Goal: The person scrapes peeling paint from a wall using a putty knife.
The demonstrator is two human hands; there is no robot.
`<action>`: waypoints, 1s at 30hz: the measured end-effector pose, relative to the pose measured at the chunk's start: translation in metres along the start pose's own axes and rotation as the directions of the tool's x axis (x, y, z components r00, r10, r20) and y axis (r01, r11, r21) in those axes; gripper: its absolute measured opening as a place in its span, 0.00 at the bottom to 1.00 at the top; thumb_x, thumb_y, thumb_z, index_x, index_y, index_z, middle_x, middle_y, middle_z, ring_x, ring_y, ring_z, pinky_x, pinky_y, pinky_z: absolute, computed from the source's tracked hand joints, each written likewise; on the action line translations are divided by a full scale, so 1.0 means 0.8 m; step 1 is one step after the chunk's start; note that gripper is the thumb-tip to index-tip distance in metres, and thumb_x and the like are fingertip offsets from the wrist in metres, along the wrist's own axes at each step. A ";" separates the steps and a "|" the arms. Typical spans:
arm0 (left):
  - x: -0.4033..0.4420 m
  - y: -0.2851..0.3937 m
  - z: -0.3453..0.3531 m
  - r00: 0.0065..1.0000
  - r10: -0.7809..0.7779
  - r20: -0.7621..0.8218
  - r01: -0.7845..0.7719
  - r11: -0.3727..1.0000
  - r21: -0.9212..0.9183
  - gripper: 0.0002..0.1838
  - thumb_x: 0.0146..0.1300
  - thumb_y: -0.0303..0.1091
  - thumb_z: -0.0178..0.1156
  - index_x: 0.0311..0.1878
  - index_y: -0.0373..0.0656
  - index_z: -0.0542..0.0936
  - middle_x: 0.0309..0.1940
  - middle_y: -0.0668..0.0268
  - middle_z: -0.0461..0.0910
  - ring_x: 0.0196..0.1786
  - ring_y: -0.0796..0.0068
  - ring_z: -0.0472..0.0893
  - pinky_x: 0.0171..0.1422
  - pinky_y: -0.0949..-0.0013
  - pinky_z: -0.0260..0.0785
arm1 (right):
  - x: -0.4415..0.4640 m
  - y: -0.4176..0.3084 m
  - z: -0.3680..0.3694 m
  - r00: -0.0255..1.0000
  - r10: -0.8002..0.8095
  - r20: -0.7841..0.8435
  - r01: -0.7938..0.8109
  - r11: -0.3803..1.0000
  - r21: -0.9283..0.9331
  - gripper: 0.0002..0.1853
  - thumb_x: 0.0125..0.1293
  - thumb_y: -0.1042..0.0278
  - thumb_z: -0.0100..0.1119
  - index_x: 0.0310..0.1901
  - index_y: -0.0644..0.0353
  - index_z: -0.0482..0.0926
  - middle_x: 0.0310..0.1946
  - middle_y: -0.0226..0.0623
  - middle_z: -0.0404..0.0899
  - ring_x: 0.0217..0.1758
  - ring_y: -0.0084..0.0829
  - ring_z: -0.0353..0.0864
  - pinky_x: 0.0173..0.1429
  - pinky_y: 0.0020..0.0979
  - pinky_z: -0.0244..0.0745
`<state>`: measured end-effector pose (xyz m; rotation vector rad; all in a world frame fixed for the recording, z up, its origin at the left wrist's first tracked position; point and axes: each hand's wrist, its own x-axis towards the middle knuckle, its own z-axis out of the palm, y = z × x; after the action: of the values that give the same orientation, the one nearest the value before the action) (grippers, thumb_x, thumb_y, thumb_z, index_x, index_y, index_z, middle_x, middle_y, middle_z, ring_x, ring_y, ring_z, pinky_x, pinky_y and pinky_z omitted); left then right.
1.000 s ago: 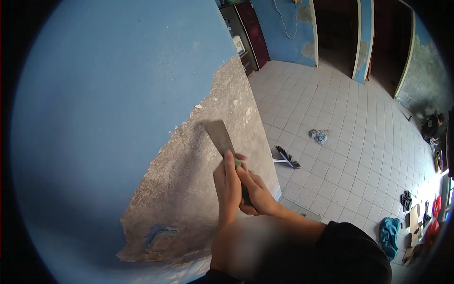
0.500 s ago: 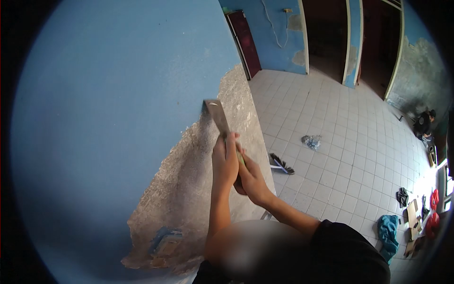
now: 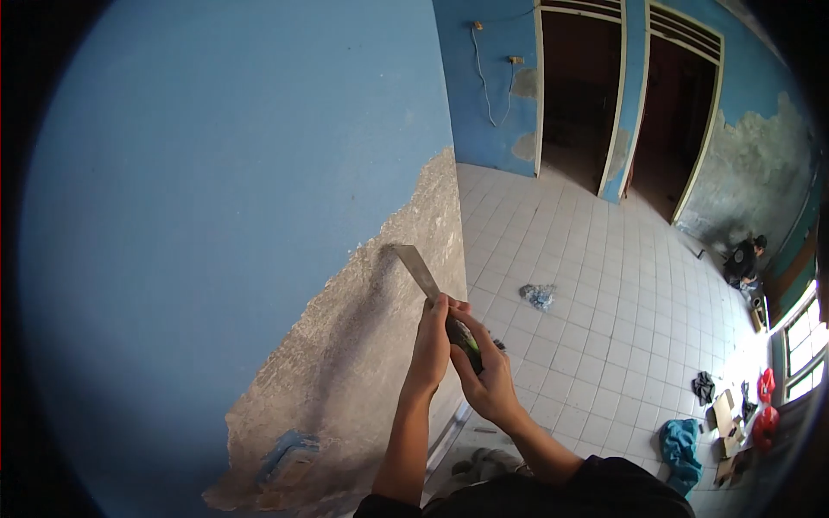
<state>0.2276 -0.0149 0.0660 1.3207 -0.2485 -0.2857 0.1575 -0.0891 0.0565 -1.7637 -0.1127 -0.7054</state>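
Both my hands hold a scraper (image 3: 417, 269) with a flat metal blade and a dark and green handle. My left hand (image 3: 430, 347) is wrapped round the handle close to the blade. Lower on the same handle, my right hand (image 3: 490, 375) has its fingers closed round it. The blade points up and left, its tip over the bare grey plaster (image 3: 345, 345) just below the ragged edge of the blue paint (image 3: 233, 190). Whether the tip touches the wall I cannot tell. Near the wall's bottom, a blue patch (image 3: 289, 449) stands out in the plaster.
The wall ends at a corner right of my hands, with a tiled floor (image 3: 570, 259) beyond. A crumpled clear-blue heap (image 3: 538, 296) lies on it. A person (image 3: 743, 262) sits low by the far wall. Teal cloth (image 3: 680, 453), cardboard (image 3: 728, 423) and red bags (image 3: 765, 427) lie at right.
The scraper has come away from the paint edge, down and right over bare plaster, both hands still on it. My view has shifted, showing more of the doorways and window.
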 end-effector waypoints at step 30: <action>0.015 0.012 0.006 0.994 0.067 0.081 -0.034 0.934 -0.355 0.12 0.66 0.42 0.40 0.39 0.43 0.62 0.20 0.70 0.64 0.20 0.79 0.67 0.28 0.71 0.67 | 0.015 -0.031 0.023 0.994 -0.051 -0.095 0.034 0.984 -0.176 0.25 0.56 0.80 0.47 0.58 0.60 0.69 0.46 0.56 0.75 0.46 0.39 0.80 0.47 0.29 0.72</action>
<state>0.2374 -0.0213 0.0763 0.9439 -0.2937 -0.3313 0.1641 -0.0680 0.0811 -1.8939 -0.0215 -0.8540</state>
